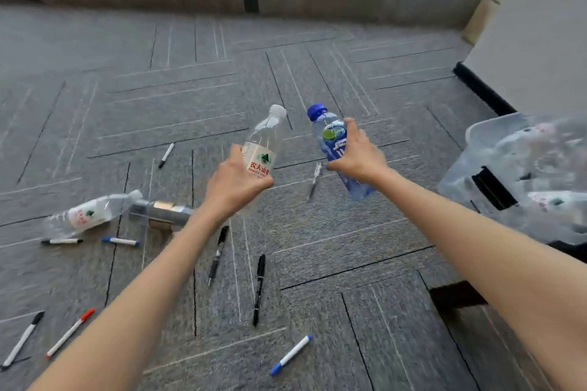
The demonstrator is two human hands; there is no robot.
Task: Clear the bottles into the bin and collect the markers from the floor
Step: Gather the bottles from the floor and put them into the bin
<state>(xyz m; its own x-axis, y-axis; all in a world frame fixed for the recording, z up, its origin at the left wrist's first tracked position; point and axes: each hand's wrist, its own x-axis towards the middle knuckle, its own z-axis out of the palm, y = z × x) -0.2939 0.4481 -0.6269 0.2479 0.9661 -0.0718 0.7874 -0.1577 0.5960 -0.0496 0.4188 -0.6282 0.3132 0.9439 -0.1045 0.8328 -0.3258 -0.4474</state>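
Lying on the grey patterned carpet far left of and below the left hand are a white marker with a black cap, its lower end blurred, and a white marker with a red cap. Left of the left forearm, a clear plastic bottle with a white-and-red label lies on its side. A short black-capped marker and a short blue-capped marker lie just beneath it. A silvery cylindrical object at that bottle's neck is too blurred to identify and partly hidden by the forearm. A black-tipped white marker lies just left of the left hand, which grips a clear white-capped bottle round its label, off the floor.

Between the forearms lie two black pens and a long blue-capped marker. A thin grey pen shows between the hands.

The right hand, near the left but apart, grips a blue-tinted bottle with a blue cap, covering its middle. Right of the right forearm stands a translucent plastic bin, blurred and cut off at the edge of view. Its contents are hard to make out.
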